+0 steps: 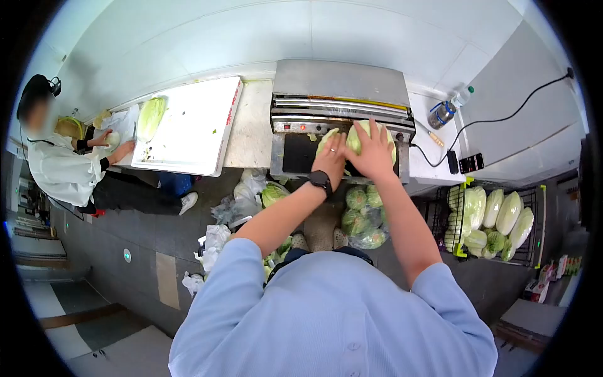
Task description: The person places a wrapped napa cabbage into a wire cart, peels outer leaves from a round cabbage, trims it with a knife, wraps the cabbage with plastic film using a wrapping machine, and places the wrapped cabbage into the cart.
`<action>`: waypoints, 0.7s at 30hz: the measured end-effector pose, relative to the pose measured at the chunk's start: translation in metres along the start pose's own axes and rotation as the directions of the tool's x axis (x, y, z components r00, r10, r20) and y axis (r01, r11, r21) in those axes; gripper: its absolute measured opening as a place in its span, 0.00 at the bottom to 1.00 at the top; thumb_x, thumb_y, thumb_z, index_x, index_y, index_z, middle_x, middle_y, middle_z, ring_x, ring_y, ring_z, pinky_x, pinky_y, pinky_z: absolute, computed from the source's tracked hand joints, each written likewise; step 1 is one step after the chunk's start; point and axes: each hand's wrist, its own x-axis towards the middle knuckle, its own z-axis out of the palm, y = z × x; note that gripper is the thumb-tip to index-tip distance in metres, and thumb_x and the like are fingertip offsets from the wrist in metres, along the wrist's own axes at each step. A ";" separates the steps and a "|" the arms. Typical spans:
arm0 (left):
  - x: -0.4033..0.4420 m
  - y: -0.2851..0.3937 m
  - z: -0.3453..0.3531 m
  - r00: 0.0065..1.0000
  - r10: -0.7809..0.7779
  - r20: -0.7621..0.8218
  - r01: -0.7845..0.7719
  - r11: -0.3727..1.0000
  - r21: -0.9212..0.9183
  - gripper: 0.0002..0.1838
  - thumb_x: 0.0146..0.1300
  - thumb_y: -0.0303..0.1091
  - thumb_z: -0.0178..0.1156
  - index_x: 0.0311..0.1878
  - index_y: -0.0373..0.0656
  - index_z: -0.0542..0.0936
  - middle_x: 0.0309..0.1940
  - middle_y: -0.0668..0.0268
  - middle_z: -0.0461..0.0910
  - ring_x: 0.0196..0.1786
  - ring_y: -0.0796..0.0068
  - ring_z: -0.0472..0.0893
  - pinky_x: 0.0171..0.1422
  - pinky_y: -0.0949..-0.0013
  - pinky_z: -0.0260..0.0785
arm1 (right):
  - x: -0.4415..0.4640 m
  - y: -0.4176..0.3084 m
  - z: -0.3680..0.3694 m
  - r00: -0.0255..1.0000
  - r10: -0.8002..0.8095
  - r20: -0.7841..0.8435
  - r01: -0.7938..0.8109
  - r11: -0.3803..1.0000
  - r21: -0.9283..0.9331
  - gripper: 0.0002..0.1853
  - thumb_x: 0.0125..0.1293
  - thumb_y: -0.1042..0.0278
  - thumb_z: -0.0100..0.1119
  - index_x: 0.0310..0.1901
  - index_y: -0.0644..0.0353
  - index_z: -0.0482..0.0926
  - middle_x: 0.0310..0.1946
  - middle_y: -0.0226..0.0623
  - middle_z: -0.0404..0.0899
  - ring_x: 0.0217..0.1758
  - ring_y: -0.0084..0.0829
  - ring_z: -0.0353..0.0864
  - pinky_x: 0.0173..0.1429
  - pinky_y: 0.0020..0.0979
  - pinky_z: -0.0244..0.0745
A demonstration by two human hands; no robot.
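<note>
Between one and two o'clock, on the film-wrapping machine atop the counter, a cabbage sits beneath two hands, left and right laid open across it, neither clenched. Its long axis seems to run nine to three; the stem end is hidden. Work looks partway: napa cabbages lie in a wire cart near three, while bagged cabbages remain at four.

The left hand and right hand hide much of the round, pale-green cabbage. The light-blue shirt runs off the bottom edge. Red lettering on the white rectangular tray and the black phone's screen are too small to read.
</note>
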 end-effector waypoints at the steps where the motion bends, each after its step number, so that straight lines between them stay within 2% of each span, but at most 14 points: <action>1: 0.006 0.005 0.004 1.000 -0.002 0.022 0.001 0.999 0.052 0.31 0.70 0.41 0.55 0.74 0.37 0.68 0.77 0.53 0.60 0.78 0.57 0.60 0.82 0.55 0.46 | -0.002 -0.005 -0.007 0.997 0.024 0.075 -0.028 0.999 0.041 0.52 0.51 0.33 0.72 0.77 0.38 0.61 0.81 0.46 0.50 0.81 0.64 0.48 0.75 0.71 0.54; 2: 0.009 0.008 0.001 0.998 -0.019 0.067 0.017 0.999 0.034 0.30 0.74 0.39 0.50 0.76 0.38 0.67 0.79 0.54 0.57 0.79 0.59 0.59 0.83 0.58 0.47 | 0.000 0.001 -0.008 0.994 0.050 0.092 -0.057 0.996 0.068 0.53 0.48 0.40 0.77 0.76 0.40 0.63 0.80 0.46 0.51 0.81 0.61 0.50 0.74 0.72 0.55; 5: 0.021 0.011 0.011 0.996 0.039 -0.077 -0.042 0.999 -0.033 0.28 0.73 0.39 0.54 0.72 0.37 0.71 0.78 0.54 0.60 0.76 0.62 0.63 0.80 0.62 0.54 | 0.005 0.046 0.005 0.999 0.031 -0.031 -0.019 0.948 0.317 0.50 0.49 0.44 0.78 0.74 0.48 0.66 0.77 0.51 0.57 0.78 0.56 0.59 0.75 0.54 0.64; 6: 0.029 0.015 0.013 0.985 -0.029 -0.169 0.008 0.992 -0.128 0.24 0.70 0.36 0.57 0.66 0.36 0.76 0.73 0.54 0.66 0.70 0.64 0.70 0.73 0.65 0.65 | 0.006 0.052 0.006 0.999 0.023 -0.035 -0.010 0.943 0.332 0.49 0.49 0.45 0.78 0.73 0.49 0.67 0.76 0.52 0.58 0.77 0.55 0.61 0.74 0.52 0.66; 8: 0.040 0.015 0.018 0.982 0.001 -0.189 -0.038 0.980 -0.195 0.21 0.67 0.35 0.59 0.61 0.35 0.79 0.69 0.54 0.69 0.67 0.63 0.72 0.68 0.66 0.69 | 0.008 0.059 0.002 0.999 0.010 -0.049 0.009 0.932 0.363 0.48 0.50 0.46 0.78 0.72 0.51 0.68 0.75 0.54 0.61 0.75 0.54 0.65 0.72 0.48 0.68; 9: 0.043 0.019 0.021 0.980 0.022 -0.198 -0.068 0.970 -0.233 0.20 0.66 0.34 0.60 0.58 0.35 0.81 0.67 0.54 0.70 0.65 0.63 0.73 0.65 0.66 0.71 | 0.009 0.062 0.001 0.998 0.013 -0.059 0.011 0.926 0.377 0.48 0.50 0.45 0.77 0.72 0.51 0.68 0.75 0.54 0.61 0.75 0.55 0.66 0.73 0.49 0.67; 10: 0.044 0.014 0.016 0.964 0.058 -0.258 -0.101 0.983 -0.153 0.16 0.65 0.34 0.59 0.50 0.35 0.84 0.62 0.53 0.73 0.65 0.61 0.74 0.63 0.66 0.73 | 0.008 0.062 0.002 0.998 0.018 -0.066 0.009 0.919 0.394 0.47 0.50 0.45 0.77 0.72 0.51 0.69 0.74 0.54 0.61 0.74 0.55 0.66 0.74 0.49 0.66; 13: 0.051 0.010 0.017 0.964 0.079 -0.253 -0.120 0.982 -0.148 0.15 0.64 0.34 0.59 0.47 0.34 0.85 0.60 0.51 0.74 0.63 0.58 0.74 0.63 0.65 0.72 | 0.009 0.063 0.010 0.995 0.017 -0.099 0.022 0.926 0.376 0.47 0.50 0.44 0.76 0.71 0.51 0.70 0.74 0.54 0.62 0.73 0.56 0.66 0.74 0.50 0.65; 14: 0.052 0.012 0.020 0.954 0.070 -0.292 -0.124 0.977 -0.172 0.15 0.64 0.34 0.58 0.45 0.33 0.85 0.54 0.50 0.77 0.59 0.56 0.75 0.62 0.61 0.72 | 0.010 0.063 0.010 0.995 0.019 -0.096 0.018 0.930 0.367 0.46 0.50 0.44 0.76 0.71 0.51 0.70 0.74 0.54 0.63 0.73 0.56 0.66 0.74 0.50 0.65; 17: 0.058 0.020 0.028 0.969 0.137 -0.204 -0.145 0.989 -0.025 0.14 0.62 0.35 0.59 0.41 0.35 0.86 0.48 0.49 0.79 0.56 0.55 0.76 0.61 0.57 0.70 | 0.012 0.067 0.012 0.995 -0.006 -0.103 0.045 0.923 0.383 0.46 0.50 0.43 0.76 0.70 0.51 0.71 0.74 0.54 0.63 0.73 0.56 0.66 0.74 0.49 0.66; 18: 0.060 0.023 0.032 0.945 0.132 -0.300 -0.145 0.989 -0.022 0.12 0.63 0.35 0.59 0.36 0.36 0.86 0.37 0.55 0.82 0.48 0.56 0.80 0.57 0.53 0.72 | 0.012 0.068 0.013 0.995 -0.010 -0.094 0.047 0.917 0.395 0.45 0.50 0.43 0.76 0.70 0.50 0.71 0.74 0.53 0.63 0.73 0.56 0.66 0.74 0.49 0.66; 19: 0.061 0.022 0.027 0.980 0.156 -0.122 -0.166 0.983 -0.074 0.11 0.63 0.35 0.60 0.36 0.38 0.86 0.36 0.57 0.83 0.46 0.57 0.81 0.55 0.53 0.72 | 0.013 0.070 0.012 0.996 -0.019 -0.085 0.052 0.913 0.405 0.45 0.50 0.43 0.76 0.70 0.50 0.71 0.73 0.53 0.63 0.73 0.55 0.66 0.74 0.48 0.66; 21: 0.060 0.019 0.009 0.948 0.220 0.232 -0.177 0.966 -0.191 0.09 0.64 0.33 0.60 0.37 0.41 0.87 0.33 0.63 0.85 0.41 0.60 0.84 0.51 0.52 0.72 | 0.013 0.081 0.010 0.994 -0.017 -0.110 0.070 0.865 0.497 0.44 0.52 0.48 0.77 0.70 0.54 0.71 0.73 0.51 0.65 0.73 0.52 0.68 0.74 0.45 0.67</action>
